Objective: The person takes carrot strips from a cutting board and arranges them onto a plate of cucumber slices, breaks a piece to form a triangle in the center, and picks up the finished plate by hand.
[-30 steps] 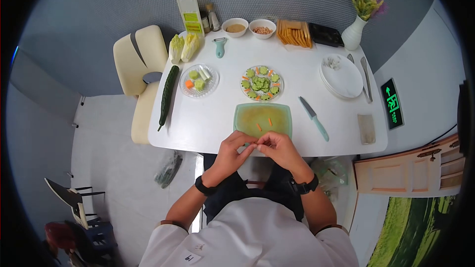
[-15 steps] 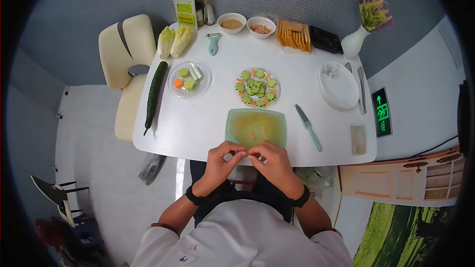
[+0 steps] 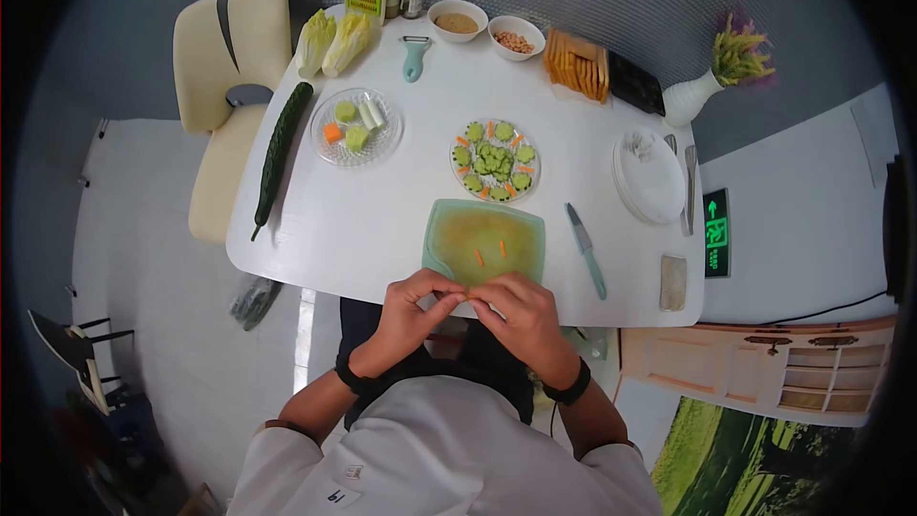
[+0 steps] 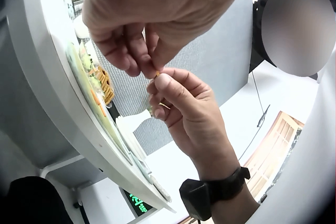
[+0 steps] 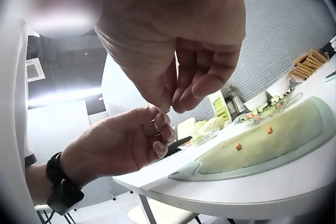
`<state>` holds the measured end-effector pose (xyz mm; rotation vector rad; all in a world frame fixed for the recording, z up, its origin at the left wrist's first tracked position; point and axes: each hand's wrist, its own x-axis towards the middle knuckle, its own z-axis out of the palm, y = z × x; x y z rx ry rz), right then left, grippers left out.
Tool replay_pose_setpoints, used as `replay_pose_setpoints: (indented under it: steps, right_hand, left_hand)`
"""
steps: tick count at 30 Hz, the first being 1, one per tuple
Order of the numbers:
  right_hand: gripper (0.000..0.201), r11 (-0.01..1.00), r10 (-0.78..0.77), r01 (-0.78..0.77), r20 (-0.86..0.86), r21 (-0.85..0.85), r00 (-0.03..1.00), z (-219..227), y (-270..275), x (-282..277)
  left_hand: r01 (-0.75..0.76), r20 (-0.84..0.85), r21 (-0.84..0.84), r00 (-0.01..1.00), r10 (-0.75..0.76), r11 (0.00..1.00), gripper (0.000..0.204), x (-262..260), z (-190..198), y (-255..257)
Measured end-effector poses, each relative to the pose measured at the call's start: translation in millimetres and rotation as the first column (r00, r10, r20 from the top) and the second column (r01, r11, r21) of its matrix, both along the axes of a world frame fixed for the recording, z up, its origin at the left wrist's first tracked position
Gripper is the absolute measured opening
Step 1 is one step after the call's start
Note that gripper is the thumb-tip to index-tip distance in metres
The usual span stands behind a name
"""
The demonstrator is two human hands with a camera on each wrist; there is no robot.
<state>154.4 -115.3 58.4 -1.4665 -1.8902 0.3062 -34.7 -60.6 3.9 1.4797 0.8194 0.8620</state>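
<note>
Above the near edge of the green cutting board [image 3: 444, 229], my left hand [image 3: 409, 317] and right hand [image 3: 528, 317] meet fingertip to fingertip. Between them they pinch a small orange carrot piece [image 4: 157, 74], mostly hidden by the fingers. Two short carrot sticks [image 3: 479, 257] lie on the board. Beyond it, cucumber slices [image 3: 494, 162] are heaped in the middle of a glass plate, ringed by flower-shaped cucumber slices [image 3: 522, 181] with carrot sticks between them. A knife [image 3: 586, 250] with a green handle rests right of the board.
To the left are a whole cucumber [image 3: 280, 161] and a glass plate [image 3: 394, 139] of vegetable chunks. A peeler [image 3: 414, 59], cabbages [image 3: 346, 45], two bowls [image 3: 458, 20] and bread slices [image 3: 576, 67] stand farther back. White plates [image 3: 650, 186] and a grey cloth [image 3: 672, 284] lie right.
The head view has shifted and turned, so the table sits differently in it. Both hands stay together at the board's near edge, fingertips still pinched.
</note>
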Motion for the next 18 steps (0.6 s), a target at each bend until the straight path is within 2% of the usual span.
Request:
replay_pose_setpoints:
  steps: [2, 8, 10, 11, 13, 14, 15, 16, 18]
  right_hand:
    - [0.019, 1.0, 0.014, -0.014, 0.015, -0.005, 1.0, 3, 3, -1]
    - [0.015, 1.0, 0.024, -0.022, 0.061, -0.02, 0.998, 3, 13, 2]
    - [0.015, 1.0, 0.013, -0.012, 0.061, -0.02, 0.998, 5, 23, 11]
    - [0.014, 0.999, -0.032, 0.034, 0.093, -0.017, 0.995, 4, 31, 20]
    - [0.014, 0.997, -0.081, 0.083, 0.125, -0.009, 0.989, 5, 51, 34]
    - [0.012, 0.989, -0.136, 0.139, 0.067, -0.044, 0.988, 5, 61, 40]
    - [0.011, 0.978, -0.193, 0.193, 0.009, -0.081, 0.981, 4, 72, 47]
    - [0.011, 0.977, -0.199, 0.199, 0.004, -0.08, 0.98, 3, 83, 54]
    - [0.009, 0.981, -0.188, 0.189, 0.023, -0.046, 0.982, -1, 104, 69]
  left_hand:
    - [-0.013, 0.012, -0.013, 1.0, 0.013, 1.0, 0.008, 0, 1, 0]
    - [-0.018, 0.009, 0.099, 1.0, 0.017, 0.995, 0.015, -2, 1, 5]
    - [-0.126, -0.016, 0.3, 0.99, 0.137, 0.946, 0.026, -2, 5, 10]
    - [-0.126, -0.013, 0.296, 0.991, 0.136, 0.947, 0.026, -3, 6, 12]
    - [-0.116, -0.099, 0.526, 0.976, 0.196, 0.843, 0.032, -11, 6, 19]
    - [-0.113, -0.1, 0.527, 0.976, 0.194, 0.842, 0.032, -15, 5, 21]
    - [-0.101, -0.15, 0.595, 0.961, 0.234, 0.797, 0.031, -19, 2, 22]
    - [-0.08, -0.199, 0.66, 0.94, 0.276, 0.747, 0.031, -23, -1, 24]
    - [-0.06, -0.234, 0.68, 0.927, 0.295, 0.731, 0.03, -29, -7, 25]
